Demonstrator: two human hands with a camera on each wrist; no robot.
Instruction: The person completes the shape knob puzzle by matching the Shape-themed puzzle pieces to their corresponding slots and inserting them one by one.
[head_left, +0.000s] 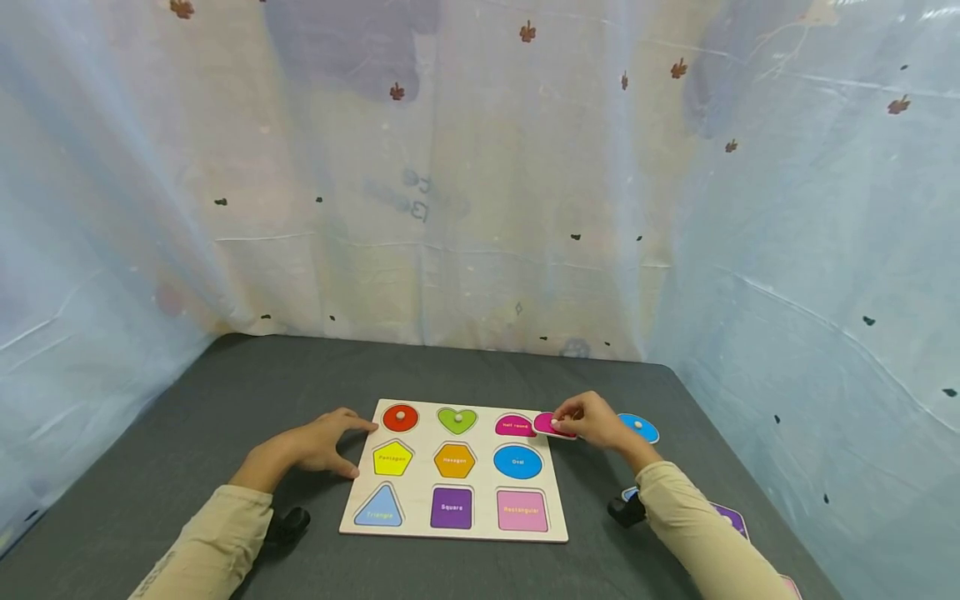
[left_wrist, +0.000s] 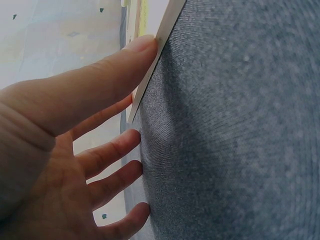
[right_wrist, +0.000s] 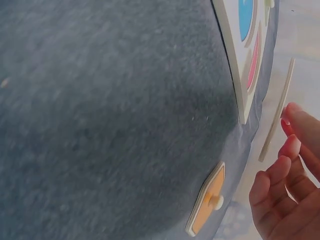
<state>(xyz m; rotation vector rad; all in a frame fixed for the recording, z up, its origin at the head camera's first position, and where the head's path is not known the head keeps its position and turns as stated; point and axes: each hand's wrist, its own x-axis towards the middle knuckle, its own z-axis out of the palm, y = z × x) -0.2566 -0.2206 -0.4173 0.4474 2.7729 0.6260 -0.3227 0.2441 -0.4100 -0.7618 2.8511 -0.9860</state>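
Note:
A wooden shape puzzle board (head_left: 483, 523) lies flat on the table. In its top row a red circle piece (head_left: 401, 417) and a green heart piece (head_left: 457, 419) show knobs; the other recesses show printed colours and names such as Half round, Oval and Square. My right hand (head_left: 590, 421) pinches a magenta half-round puzzle piece (head_left: 546, 424) by its knob, over the board's upper right edge. Seen edge-on in the right wrist view, the piece is raised. My left hand (head_left: 322, 446) rests at the board's left edge, thumb (left_wrist: 142, 47) touching it and fingers spread.
Right of the board lie loose puzzle pieces: a blue oval (head_left: 639, 427), a purple piece (head_left: 731, 521) and an orange knobbed piece (right_wrist: 207, 202). A pink piece (head_left: 792, 588) is partly hidden by my right sleeve (head_left: 705, 533). Patterned curtains (head_left: 465, 183) surround the dark table (head_left: 300, 375).

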